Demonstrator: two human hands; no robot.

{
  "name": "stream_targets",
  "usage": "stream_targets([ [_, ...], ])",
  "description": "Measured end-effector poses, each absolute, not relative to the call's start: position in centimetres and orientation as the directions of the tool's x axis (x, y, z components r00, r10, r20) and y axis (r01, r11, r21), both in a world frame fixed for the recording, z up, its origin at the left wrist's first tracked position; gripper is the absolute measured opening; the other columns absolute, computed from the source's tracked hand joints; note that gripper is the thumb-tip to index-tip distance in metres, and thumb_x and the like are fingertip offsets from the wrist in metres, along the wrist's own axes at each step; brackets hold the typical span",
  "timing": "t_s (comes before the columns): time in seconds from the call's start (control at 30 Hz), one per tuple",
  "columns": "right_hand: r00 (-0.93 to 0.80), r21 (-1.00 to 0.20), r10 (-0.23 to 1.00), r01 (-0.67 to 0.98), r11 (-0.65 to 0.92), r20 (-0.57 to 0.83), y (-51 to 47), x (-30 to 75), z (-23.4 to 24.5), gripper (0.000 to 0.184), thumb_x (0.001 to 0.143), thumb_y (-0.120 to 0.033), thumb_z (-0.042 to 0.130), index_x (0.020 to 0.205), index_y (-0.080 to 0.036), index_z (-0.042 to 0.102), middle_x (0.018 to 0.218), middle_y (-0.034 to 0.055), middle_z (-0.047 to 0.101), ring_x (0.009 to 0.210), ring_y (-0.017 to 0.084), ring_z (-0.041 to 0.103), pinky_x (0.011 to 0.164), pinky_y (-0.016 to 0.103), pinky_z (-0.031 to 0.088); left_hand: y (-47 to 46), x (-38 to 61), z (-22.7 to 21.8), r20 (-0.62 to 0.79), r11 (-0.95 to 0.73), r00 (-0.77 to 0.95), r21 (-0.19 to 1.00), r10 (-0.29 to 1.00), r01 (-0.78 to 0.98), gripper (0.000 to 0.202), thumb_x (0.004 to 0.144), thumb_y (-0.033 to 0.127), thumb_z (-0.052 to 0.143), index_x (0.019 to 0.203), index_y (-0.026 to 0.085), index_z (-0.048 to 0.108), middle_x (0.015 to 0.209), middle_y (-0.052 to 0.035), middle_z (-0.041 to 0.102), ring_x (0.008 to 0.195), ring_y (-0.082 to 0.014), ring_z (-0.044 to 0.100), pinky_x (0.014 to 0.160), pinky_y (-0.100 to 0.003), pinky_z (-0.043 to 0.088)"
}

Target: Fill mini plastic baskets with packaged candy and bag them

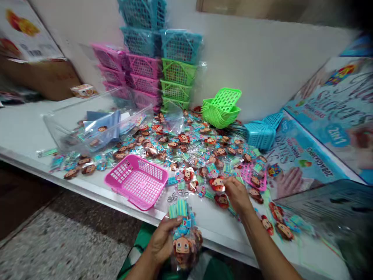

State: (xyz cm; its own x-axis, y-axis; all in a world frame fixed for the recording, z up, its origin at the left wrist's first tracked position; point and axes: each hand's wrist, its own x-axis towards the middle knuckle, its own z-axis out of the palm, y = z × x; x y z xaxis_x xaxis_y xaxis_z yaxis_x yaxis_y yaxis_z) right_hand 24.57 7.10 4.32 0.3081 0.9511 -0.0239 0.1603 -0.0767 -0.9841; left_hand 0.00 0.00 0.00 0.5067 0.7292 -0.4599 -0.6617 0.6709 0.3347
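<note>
My left hand (163,239) grips a bundle of keychains (183,245) in clear wrappers, over the table's front edge. They have round brown-haired character heads and striped bands, with metal rings at the top. My right hand (237,194) reaches into the loose pile, its fingertips pinched at the edge of a red-haired wrapped keychain (217,183). Whether that keychain is off the table I cannot tell. Left of the pile, near the front edge, sits a pink plastic basket (140,182) with nothing in it.
Wrapped keychains spread over the white table (21,128). A clear bin (64,132) with cards stands left. Behind are stacked filled baskets (145,76), nested green baskets (220,114) and blue baskets (260,134). Printed boxes (323,140) stand right. A pink lid (262,182) lies under several keychains.
</note>
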Motion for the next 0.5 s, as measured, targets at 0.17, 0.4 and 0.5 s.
stream_targets([
  [0.17, -0.072, -0.96, 0.995, 0.275, -0.052, -0.074, -0.1, 22.3, 3.5, 0.027, 0.079, -0.037, 0.056, 0.061, -0.02, 0.048, 0.085, 0.0053, 0.064, 0.08, 0.019, 0.057, 0.07, 0.029, 0.043, -0.3, 0.4, 0.4, -0.395, 0.624, 0.497, 0.331, 0.773, -0.708, 0.033, 0.076, 0.008, 0.061, 0.108, 0.012, 0.061, 0.084, -0.0077, 0.072, 0.073, -0.0194, 0.067, 0.081, -0.037, 0.049],
  [0.4, -0.437, -0.88, 0.89, 0.463, 0.101, -0.128, 1.9, 18.1, 4.8, 0.039, 0.095, -0.042, 0.033, 0.094, -0.018, 0.064, 0.092, 0.0061, 0.068, 0.088, 0.019, 0.061, 0.081, 0.032, 0.046, -1.6, -3.8, 0.8, -0.455, 0.641, 0.461, 0.428, 0.762, -0.637, 0.034, 0.074, 0.009, 0.063, 0.107, 0.012, 0.061, 0.089, -0.0093, 0.07, 0.078, -0.02, 0.067, 0.079, -0.035, 0.05],
  [0.5, -0.389, -0.569, 0.917, 0.734, 0.369, 0.092, 7.0, 15.5, 3.4, 0.044, 0.094, -0.044, 0.035, 0.13, -0.023, 0.049, 0.136, 0.0114, 0.047, 0.127, 0.026, 0.039, 0.105, 0.046, 0.028, -2.8, -4.9, 1.2, -0.443, 0.69, 0.529, 0.456, 0.724, -0.563, 0.037, 0.072, 0.009, 0.064, 0.108, 0.012, 0.06, 0.096, -0.0117, 0.068, 0.082, -0.0237, 0.066, 0.077, -0.038, 0.05],
])
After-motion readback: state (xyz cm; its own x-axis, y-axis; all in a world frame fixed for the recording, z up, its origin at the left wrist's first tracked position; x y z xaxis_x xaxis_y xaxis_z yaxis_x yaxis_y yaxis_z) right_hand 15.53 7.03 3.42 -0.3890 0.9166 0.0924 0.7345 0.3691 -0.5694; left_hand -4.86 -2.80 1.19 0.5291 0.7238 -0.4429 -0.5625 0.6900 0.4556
